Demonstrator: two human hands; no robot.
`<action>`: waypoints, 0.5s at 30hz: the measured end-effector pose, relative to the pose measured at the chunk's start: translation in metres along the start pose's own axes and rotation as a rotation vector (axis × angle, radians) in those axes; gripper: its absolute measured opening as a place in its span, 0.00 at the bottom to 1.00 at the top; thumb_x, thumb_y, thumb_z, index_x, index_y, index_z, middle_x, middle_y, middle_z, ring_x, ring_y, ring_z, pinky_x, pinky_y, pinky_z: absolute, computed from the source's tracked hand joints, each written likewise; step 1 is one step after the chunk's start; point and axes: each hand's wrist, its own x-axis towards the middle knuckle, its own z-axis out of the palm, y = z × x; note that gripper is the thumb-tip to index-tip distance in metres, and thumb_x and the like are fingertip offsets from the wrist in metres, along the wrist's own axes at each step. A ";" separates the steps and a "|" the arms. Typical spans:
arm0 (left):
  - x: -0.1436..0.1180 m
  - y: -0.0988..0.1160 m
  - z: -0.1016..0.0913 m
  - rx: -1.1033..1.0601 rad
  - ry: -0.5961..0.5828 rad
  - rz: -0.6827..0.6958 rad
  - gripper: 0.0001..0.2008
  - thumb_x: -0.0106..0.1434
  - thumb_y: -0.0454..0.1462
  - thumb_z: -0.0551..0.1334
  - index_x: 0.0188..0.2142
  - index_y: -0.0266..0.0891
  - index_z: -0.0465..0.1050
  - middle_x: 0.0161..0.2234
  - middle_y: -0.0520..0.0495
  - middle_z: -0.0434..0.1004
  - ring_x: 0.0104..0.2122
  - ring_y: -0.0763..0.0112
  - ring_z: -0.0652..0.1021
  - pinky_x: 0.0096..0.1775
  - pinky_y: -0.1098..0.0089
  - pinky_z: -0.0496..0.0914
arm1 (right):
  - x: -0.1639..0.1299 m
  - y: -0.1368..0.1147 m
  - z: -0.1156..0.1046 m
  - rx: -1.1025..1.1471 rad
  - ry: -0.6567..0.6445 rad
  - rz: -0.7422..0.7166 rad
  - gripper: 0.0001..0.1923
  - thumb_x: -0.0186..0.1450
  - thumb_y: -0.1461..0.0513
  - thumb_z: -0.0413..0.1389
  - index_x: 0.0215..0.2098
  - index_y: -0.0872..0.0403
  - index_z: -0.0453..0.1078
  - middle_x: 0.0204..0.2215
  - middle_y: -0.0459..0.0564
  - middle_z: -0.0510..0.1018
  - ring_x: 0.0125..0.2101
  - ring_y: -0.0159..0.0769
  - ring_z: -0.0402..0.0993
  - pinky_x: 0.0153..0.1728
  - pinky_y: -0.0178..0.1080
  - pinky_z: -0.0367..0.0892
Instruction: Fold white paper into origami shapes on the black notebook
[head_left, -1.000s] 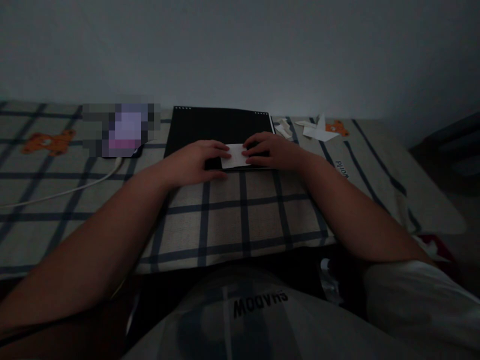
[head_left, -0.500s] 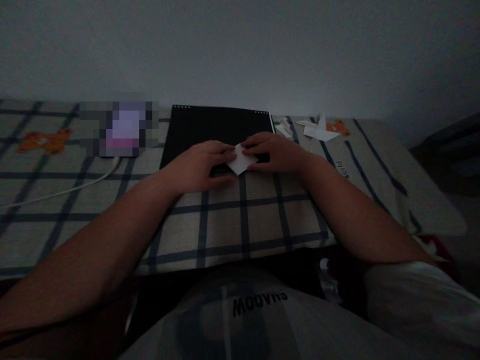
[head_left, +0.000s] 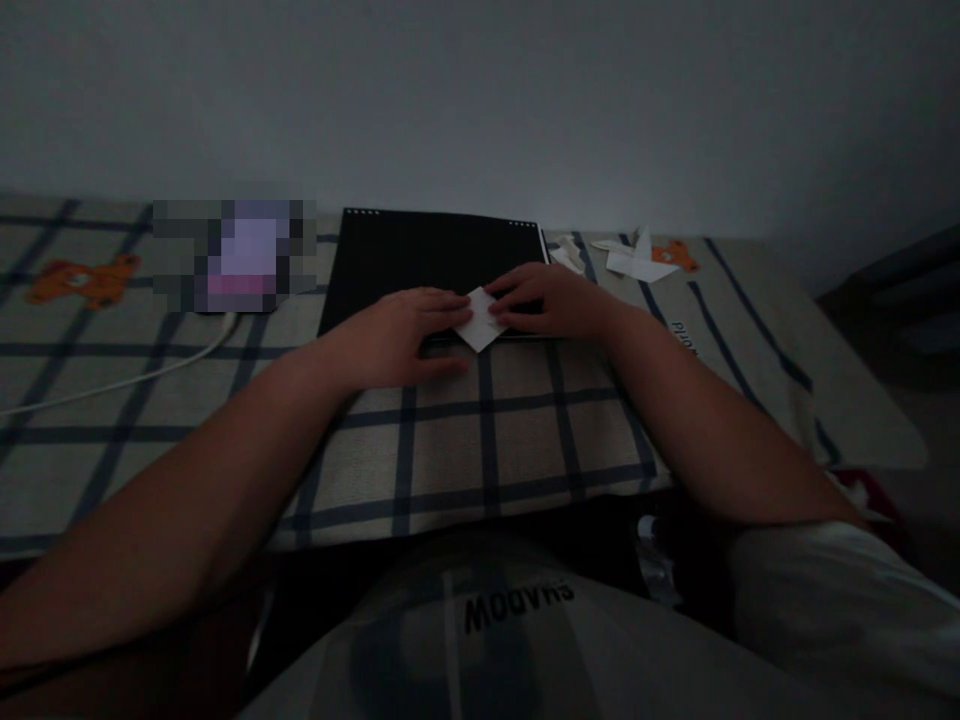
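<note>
A small diamond of folded white paper [head_left: 478,335] lies at the near edge of a black notebook [head_left: 427,245], its lower corner reaching over the cloth. From the left, my left hand [head_left: 409,330] rests its outstretched fingers on the paper's left side, with the thumb apart on the cloth. My right hand [head_left: 551,300] has its thumb and fingertips drawn together on the paper's right corner. Those fingers hide part of that corner.
A blurred phone [head_left: 247,255] with a white cable [head_left: 180,365] sits on the left. Right of the notebook are crumpled paper scraps [head_left: 568,252] and a folded paper bird [head_left: 641,260]. A checked cloth [head_left: 525,430] covers the table, against a wall [head_left: 480,100].
My right thumb has moved up and in toward its fingers at the paper's right corner. My left hand has hardly moved, and the paper stays in place.
</note>
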 end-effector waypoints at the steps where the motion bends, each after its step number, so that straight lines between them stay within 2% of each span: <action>1: 0.000 0.001 0.000 0.004 0.004 0.003 0.41 0.78 0.57 0.58 0.78 0.31 0.72 0.79 0.32 0.70 0.79 0.45 0.70 0.79 0.51 0.62 | 0.000 -0.003 0.000 -0.013 0.015 0.000 0.15 0.77 0.55 0.63 0.53 0.47 0.91 0.61 0.54 0.90 0.62 0.51 0.84 0.65 0.55 0.75; 5: -0.001 0.003 0.005 0.034 0.061 0.018 0.38 0.78 0.58 0.60 0.77 0.38 0.74 0.79 0.34 0.70 0.77 0.44 0.71 0.77 0.48 0.66 | 0.003 -0.014 0.000 -0.072 0.031 0.008 0.16 0.77 0.59 0.59 0.49 0.54 0.90 0.58 0.60 0.90 0.56 0.50 0.86 0.58 0.50 0.77; 9: -0.002 0.005 0.010 0.065 0.084 0.023 0.37 0.78 0.59 0.60 0.78 0.43 0.73 0.79 0.36 0.70 0.77 0.43 0.69 0.77 0.46 0.64 | 0.004 -0.014 -0.002 -0.091 0.017 -0.006 0.16 0.76 0.60 0.58 0.50 0.55 0.88 0.53 0.59 0.91 0.52 0.48 0.87 0.56 0.49 0.77; 15: 0.000 0.011 0.012 0.103 0.055 0.014 0.38 0.79 0.58 0.60 0.79 0.42 0.71 0.80 0.33 0.67 0.78 0.38 0.68 0.76 0.42 0.64 | 0.004 -0.016 -0.005 -0.161 -0.049 0.027 0.18 0.75 0.61 0.61 0.57 0.55 0.88 0.59 0.61 0.90 0.58 0.53 0.86 0.61 0.53 0.77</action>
